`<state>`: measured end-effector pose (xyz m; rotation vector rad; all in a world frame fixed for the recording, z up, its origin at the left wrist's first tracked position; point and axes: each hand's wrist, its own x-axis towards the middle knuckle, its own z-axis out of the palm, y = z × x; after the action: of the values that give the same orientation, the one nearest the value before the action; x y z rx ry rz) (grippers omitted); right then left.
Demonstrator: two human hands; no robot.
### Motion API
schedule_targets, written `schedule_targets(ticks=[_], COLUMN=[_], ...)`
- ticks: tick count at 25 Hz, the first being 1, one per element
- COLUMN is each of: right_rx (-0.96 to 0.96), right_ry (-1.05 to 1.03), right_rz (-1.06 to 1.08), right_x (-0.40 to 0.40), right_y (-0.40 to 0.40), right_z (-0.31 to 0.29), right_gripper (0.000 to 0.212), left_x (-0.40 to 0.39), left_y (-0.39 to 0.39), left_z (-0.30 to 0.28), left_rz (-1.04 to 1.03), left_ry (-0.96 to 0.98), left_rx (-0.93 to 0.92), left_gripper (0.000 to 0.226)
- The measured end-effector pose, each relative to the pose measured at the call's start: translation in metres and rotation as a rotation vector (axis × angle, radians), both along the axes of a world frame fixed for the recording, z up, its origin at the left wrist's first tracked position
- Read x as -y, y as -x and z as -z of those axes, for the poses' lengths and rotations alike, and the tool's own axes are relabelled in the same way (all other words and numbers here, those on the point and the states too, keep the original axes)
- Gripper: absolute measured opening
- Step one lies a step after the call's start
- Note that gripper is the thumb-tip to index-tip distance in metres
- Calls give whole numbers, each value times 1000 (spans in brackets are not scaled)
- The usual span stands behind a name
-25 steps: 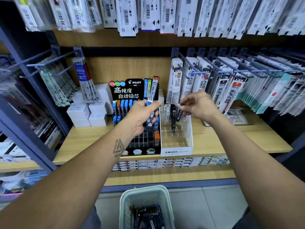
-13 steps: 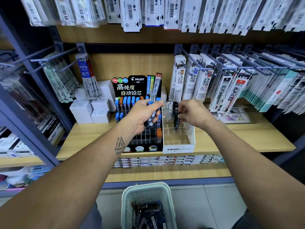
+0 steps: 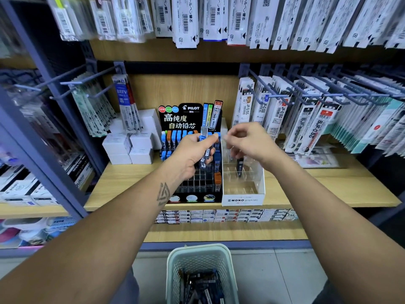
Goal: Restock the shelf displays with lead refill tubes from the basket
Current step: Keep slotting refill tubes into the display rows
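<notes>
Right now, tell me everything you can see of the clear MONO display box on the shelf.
The MONO display box is a clear plastic tray with a white front strip printed "MONO graph MG". Inner dividers split it into rows of small open cells, nearly all empty; one dark lead refill tube stands upright in a rear cell. It sits level at the wooden shelf's front edge, tight against the right side of the black Pilot display. The right hand is above its back, not visibly touching it.

Clear glossy plastic display box [image 3: 243, 189] on matt wood-look shelf [image 3: 328, 189].
</notes>
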<state>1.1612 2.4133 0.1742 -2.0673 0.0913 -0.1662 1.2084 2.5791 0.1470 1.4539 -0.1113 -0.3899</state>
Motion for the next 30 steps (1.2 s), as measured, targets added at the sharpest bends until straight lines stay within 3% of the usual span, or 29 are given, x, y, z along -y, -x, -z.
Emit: schedule_targets(ticks=[1, 4, 7, 10, 15, 22, 24, 27, 30], right_rx=[-83, -214, -226, -210, -170, -227, -198, -24, 94], right_ry=[-179, -212, -298, -303, -336, -217, -165, -152, -63], right_rz=[-100, -287, -275, -237, -115, -201, -219, -228, -220], right_x=[-13, -43, -59, -71, -70, -62, -61, -58, -53], right_y=[4, 12, 6, 0, -8, -7, -5, -9, -15], right_z=[-6, -6, -4, -6, -3, 3, 2, 0, -3], right_gripper=[15, 35, 36, 32, 30, 25, 27, 54, 47], left_x=[-3, -16, -30, -43, -63, -69, -67, -63, -62], left_y=[-2, -4, -4, -4, -7, -4, -4, -3, -6], left_z=[0, 3, 4, 4, -6, -10, -10, -12, -14], left_rz=[-29, -95, -122, -117, -121, -29, 3, 39, -1], left_ry=[-12, 11, 18, 4, 9, -53, -75, -87, -50], left_rx=[10, 43, 118, 131, 71, 68, 90, 116, 116], left_gripper=[20, 22, 19, 38, 23, 14, 12, 13, 18])
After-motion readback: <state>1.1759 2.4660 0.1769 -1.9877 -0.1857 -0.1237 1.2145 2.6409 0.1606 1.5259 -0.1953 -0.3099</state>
